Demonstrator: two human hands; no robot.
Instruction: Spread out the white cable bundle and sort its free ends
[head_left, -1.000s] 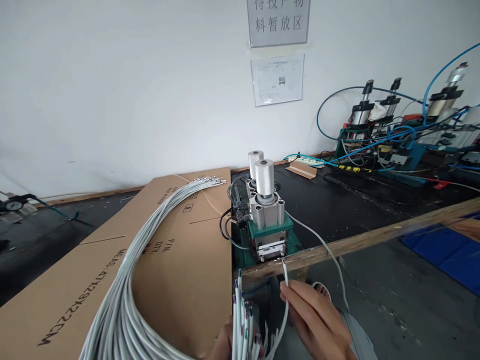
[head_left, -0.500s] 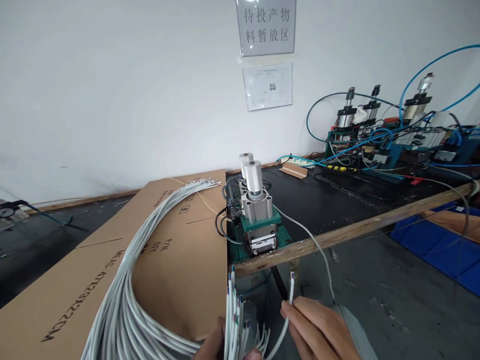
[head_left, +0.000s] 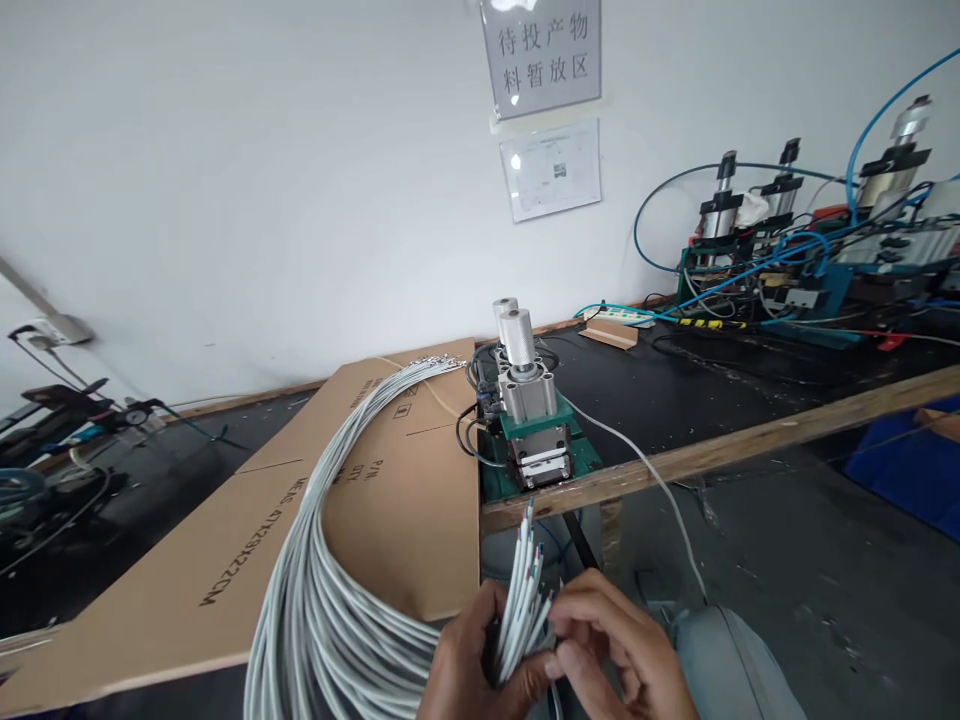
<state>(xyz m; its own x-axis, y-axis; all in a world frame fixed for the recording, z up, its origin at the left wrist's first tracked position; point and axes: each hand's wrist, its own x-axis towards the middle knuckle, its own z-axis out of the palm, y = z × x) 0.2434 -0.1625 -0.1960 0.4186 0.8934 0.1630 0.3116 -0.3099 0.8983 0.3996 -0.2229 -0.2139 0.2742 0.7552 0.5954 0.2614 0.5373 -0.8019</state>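
My left hand grips a thick bundle of grey cables near its stripped ends, which point up toward the small pneumatic press at the bench edge. My right hand is against the same cable ends from the right, fingers pinching among the wires. The bundle loops back over a flat cardboard box, with its terminal ends lying at the far side of the cardboard.
The press stands on a green base by the wooden bench rim. A single grey cable hangs off the bench to the right. More pneumatic machines with blue hoses stand at the far right. Signs hang on the white wall.
My right hand brought the single cable it held back to the bundle and now meets my left hand there. The view shifted left and back.
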